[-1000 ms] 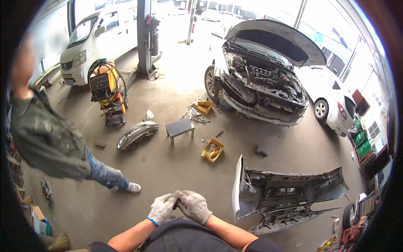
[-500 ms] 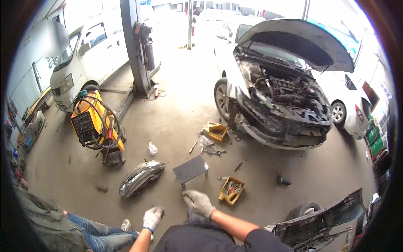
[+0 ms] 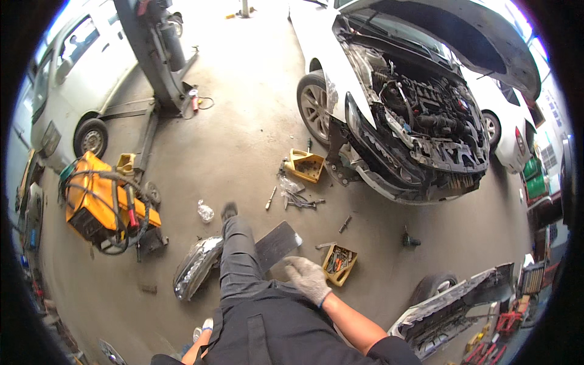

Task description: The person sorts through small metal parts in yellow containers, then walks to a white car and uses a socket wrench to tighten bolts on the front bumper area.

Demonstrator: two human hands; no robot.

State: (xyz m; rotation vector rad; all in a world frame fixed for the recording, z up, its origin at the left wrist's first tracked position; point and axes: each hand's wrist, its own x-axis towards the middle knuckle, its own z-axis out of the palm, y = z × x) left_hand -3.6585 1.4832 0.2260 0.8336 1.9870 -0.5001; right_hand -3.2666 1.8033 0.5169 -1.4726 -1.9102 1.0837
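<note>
My right hand (image 3: 308, 281), in a pale knit work glove, hangs in front of my waist with its fingers loosely stretched and nothing in them. It is nearest to a low dark stool (image 3: 281, 242) and a yellow cut-open container (image 3: 338, 279) of hand tools. My left hand (image 3: 208, 324) shows only as a bit of white glove at my left side; its fingers are hidden. One leg (image 3: 239, 258) in dark trousers stretches forward between the stool and a removed car headlight (image 3: 193, 271), covering part of each.
Ahead right stands a white car (image 3: 328, 48) with raised hood and bare front end. A yellow wheeled machine (image 3: 100, 194) with cables is left, near a lift post (image 3: 149, 55). Another yellow container (image 3: 302, 167) and loose tools lie ahead. A removed bumper (image 3: 453, 313) lies right.
My leg has swung forward between headlight and stool. My left hand has dropped back beside my body, and my right hand's fingers have loosened. The person at left has mostly left the view.
</note>
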